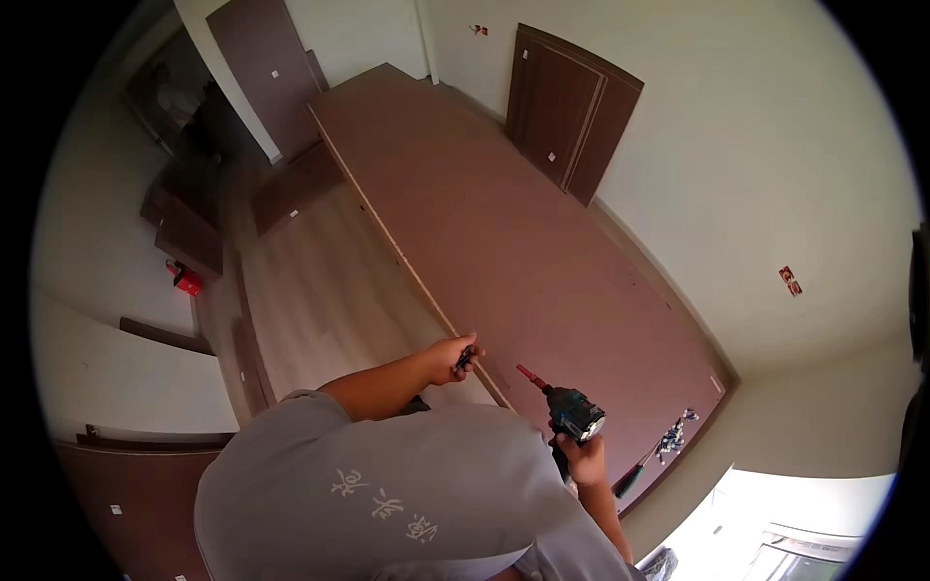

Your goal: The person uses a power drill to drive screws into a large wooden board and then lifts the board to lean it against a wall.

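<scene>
At one big brown panel (504, 252), left hand (449, 360) curls round something dark (465, 356), right hand (584, 463) grips one drill (573, 412).

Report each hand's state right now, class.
Left hand: closed, holding a small black object, kind unclear.
Right hand: closed, gripping a red-tipped power driver.

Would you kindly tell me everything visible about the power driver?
The power driver has a dark, plastic-looking body with bluish marks, a pale rear and a slender red nose piece. The right hand grips its partly hidden handle; the nose points up-left in the picture, seen against the brown board.
</scene>
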Demonstrator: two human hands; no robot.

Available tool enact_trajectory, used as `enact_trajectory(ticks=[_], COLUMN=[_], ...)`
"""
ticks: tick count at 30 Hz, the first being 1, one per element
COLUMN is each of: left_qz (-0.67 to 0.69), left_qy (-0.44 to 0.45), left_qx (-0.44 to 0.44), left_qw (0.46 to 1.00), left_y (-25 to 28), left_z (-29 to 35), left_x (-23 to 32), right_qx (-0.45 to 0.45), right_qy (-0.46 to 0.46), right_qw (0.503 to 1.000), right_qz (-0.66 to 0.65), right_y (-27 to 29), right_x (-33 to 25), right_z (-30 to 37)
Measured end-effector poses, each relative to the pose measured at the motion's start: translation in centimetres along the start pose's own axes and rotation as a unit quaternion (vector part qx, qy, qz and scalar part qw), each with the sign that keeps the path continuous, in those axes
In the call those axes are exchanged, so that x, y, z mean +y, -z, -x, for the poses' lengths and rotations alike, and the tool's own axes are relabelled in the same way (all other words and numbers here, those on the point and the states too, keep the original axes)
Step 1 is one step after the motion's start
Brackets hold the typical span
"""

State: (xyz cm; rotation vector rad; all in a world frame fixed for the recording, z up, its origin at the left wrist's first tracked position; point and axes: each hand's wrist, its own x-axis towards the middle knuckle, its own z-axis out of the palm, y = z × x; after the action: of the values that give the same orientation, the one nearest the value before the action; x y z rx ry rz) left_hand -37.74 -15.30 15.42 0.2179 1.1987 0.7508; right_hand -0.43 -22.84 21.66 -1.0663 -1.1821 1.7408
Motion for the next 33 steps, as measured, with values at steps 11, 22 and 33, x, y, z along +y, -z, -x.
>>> enact_trajectory(ticks=[11, 22, 33], left_qz=[0.103, 0.165, -0.027], left_qy=[-0.091, -0.184, -0.135], left_qx=[0.011, -0.001, -0.015], left_qw=[0.991, 0.969, 0.990], left_y=[23.2, 34.3, 39.4], left_z=[12.6, 16.6, 9.4], left_x=[10.1, 18.6, 30.2], right_qx=[-0.123, -0.212, -0.227], right_qy=[-0.038, -0.039, -0.084], right_qw=[0.991, 0.976, 0.970], right_qz=[0.046, -0.020, 0.007], right_y=[-25.8, -41.8, -45.4], right_x=[-3.5, -6.4, -3.4], right_z=[-13.1, -23.8, -41.2])
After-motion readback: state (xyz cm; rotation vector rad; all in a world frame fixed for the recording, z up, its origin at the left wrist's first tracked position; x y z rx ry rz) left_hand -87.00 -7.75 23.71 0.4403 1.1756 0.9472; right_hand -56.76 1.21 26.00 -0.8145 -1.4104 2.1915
